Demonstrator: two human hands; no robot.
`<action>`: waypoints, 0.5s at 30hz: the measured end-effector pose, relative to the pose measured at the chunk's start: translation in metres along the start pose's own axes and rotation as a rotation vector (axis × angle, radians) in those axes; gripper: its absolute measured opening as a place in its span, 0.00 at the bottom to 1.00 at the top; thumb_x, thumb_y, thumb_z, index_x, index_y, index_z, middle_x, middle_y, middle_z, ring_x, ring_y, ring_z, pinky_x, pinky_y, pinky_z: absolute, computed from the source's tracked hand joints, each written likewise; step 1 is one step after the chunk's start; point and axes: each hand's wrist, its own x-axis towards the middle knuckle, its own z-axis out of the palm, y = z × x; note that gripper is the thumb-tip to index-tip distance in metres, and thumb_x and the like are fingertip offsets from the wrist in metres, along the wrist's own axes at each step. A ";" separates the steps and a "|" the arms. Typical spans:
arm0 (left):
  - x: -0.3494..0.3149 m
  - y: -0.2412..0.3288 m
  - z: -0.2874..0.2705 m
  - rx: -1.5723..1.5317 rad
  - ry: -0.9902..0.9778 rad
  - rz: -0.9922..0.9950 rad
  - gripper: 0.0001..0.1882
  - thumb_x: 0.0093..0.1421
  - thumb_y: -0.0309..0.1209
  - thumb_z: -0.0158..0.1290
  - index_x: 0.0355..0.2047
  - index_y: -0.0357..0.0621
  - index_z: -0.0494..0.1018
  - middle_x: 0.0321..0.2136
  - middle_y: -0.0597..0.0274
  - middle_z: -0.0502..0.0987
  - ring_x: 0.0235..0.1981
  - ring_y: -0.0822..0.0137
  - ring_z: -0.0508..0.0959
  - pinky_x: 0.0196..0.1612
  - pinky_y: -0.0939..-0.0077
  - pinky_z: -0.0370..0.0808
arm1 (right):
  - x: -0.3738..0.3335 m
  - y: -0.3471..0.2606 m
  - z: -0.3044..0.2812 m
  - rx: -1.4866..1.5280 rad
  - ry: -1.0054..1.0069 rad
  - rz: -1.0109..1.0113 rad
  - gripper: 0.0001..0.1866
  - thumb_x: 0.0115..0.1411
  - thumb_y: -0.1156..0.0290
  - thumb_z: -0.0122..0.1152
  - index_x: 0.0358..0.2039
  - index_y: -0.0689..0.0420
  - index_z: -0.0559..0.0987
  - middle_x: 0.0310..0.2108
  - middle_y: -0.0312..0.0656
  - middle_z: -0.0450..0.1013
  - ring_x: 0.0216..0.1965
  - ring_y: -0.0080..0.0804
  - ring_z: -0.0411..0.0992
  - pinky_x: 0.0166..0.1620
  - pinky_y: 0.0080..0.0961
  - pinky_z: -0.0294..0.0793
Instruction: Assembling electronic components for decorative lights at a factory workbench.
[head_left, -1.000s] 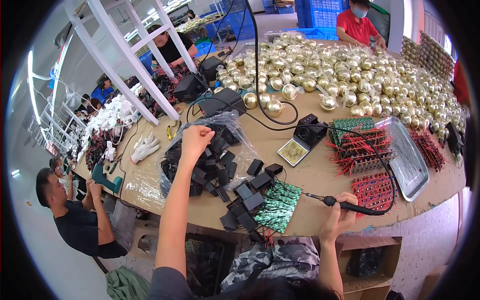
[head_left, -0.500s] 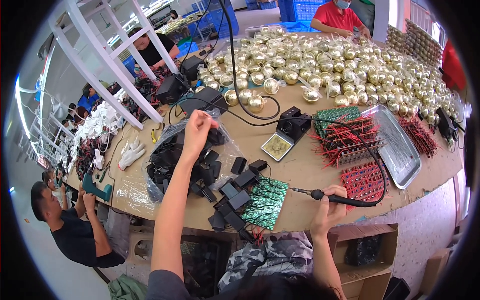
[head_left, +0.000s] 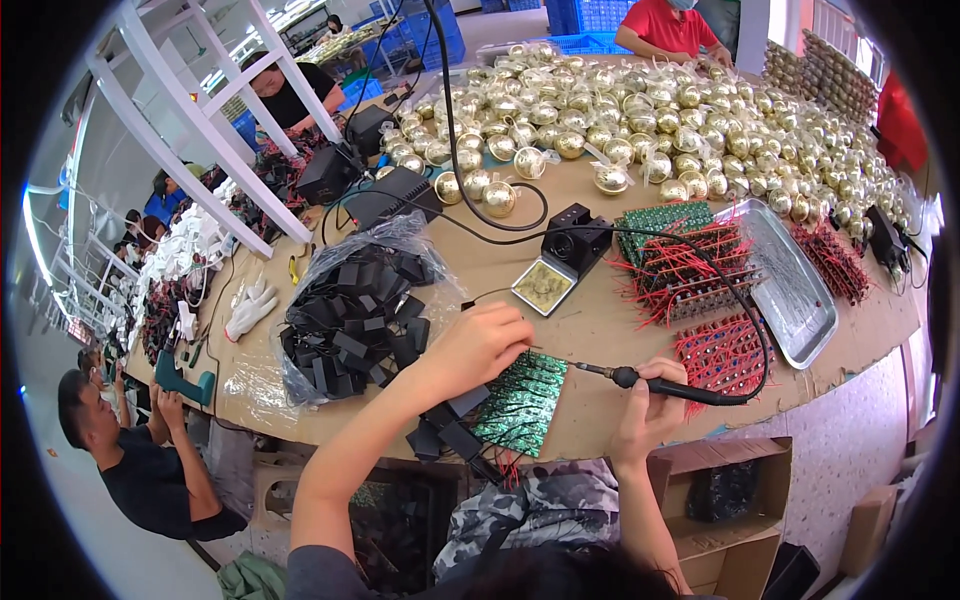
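My left hand (head_left: 478, 348) is closed in a pinch at the upper edge of a green circuit board panel (head_left: 528, 405). A thin dark wire (head_left: 488, 295) shows just above the knuckles, and the fingertips seem to pinch a fine strand, partly hidden. In my right hand (head_left: 645, 425) is a soldering iron (head_left: 690, 390), held like a pen, its tip pointing left close to the board's upper right corner. Black wires lie across the panel. Several small black boxes (head_left: 460, 440) with leads sit along its left side, partly under my left forearm.
A plastic bag of black boxes (head_left: 350, 330) lies left. Behind the board stands a soldering station with a sponge tray (head_left: 543, 288). Red-wired boards (head_left: 718, 355), a metal tray (head_left: 800, 320) and many gold balls (head_left: 610, 130) fill the right and back. The iron's black cable (head_left: 700, 265) loops overhead.
My left hand has come down and right, from above the bag to the board's upper edge. The soldering iron has stayed nearly in place beside the board.
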 end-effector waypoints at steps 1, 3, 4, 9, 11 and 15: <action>0.000 -0.001 0.004 0.000 -0.001 0.000 0.07 0.54 0.24 0.59 0.33 0.40 0.75 0.29 0.58 0.75 0.35 0.56 0.76 0.40 0.65 0.74 | 0.000 -0.001 0.002 0.008 0.004 0.000 0.09 0.53 0.85 0.51 0.36 0.64 0.70 0.38 0.45 0.65 0.39 0.30 0.67 0.45 0.25 0.69; 0.002 -0.005 0.010 0.045 -0.009 0.050 0.06 0.53 0.24 0.59 0.31 0.41 0.74 0.29 0.59 0.73 0.38 0.55 0.74 0.42 0.64 0.72 | 0.003 -0.004 0.007 -0.003 -0.011 0.006 0.09 0.54 0.85 0.49 0.36 0.63 0.69 0.38 0.44 0.64 0.39 0.29 0.66 0.46 0.25 0.68; 0.003 -0.005 0.012 0.043 -0.010 0.052 0.06 0.53 0.24 0.59 0.31 0.41 0.74 0.29 0.59 0.73 0.38 0.55 0.74 0.42 0.64 0.72 | 0.003 -0.005 0.008 -0.009 -0.027 0.013 0.08 0.56 0.85 0.47 0.37 0.62 0.68 0.38 0.43 0.63 0.40 0.28 0.65 0.48 0.24 0.68; 0.005 -0.004 0.016 0.095 0.018 0.062 0.06 0.52 0.25 0.59 0.30 0.41 0.74 0.29 0.60 0.72 0.38 0.56 0.74 0.43 0.63 0.71 | 0.004 -0.002 0.014 -0.004 -0.010 0.025 0.08 0.53 0.85 0.52 0.35 0.64 0.70 0.38 0.44 0.66 0.39 0.30 0.67 0.45 0.25 0.69; 0.005 -0.004 0.019 0.123 -0.002 0.054 0.05 0.52 0.25 0.59 0.29 0.42 0.74 0.29 0.61 0.72 0.37 0.58 0.75 0.42 0.64 0.71 | 0.003 -0.002 0.016 -0.008 -0.021 0.029 0.08 0.53 0.85 0.53 0.35 0.64 0.70 0.38 0.44 0.66 0.39 0.31 0.68 0.45 0.25 0.69; 0.008 -0.005 0.023 0.225 -0.054 0.074 0.04 0.52 0.25 0.57 0.29 0.45 0.75 0.29 0.63 0.73 0.36 0.61 0.76 0.40 0.68 0.69 | 0.001 -0.001 0.019 -0.042 -0.035 0.039 0.07 0.53 0.85 0.54 0.34 0.63 0.71 0.37 0.44 0.67 0.38 0.31 0.68 0.44 0.25 0.70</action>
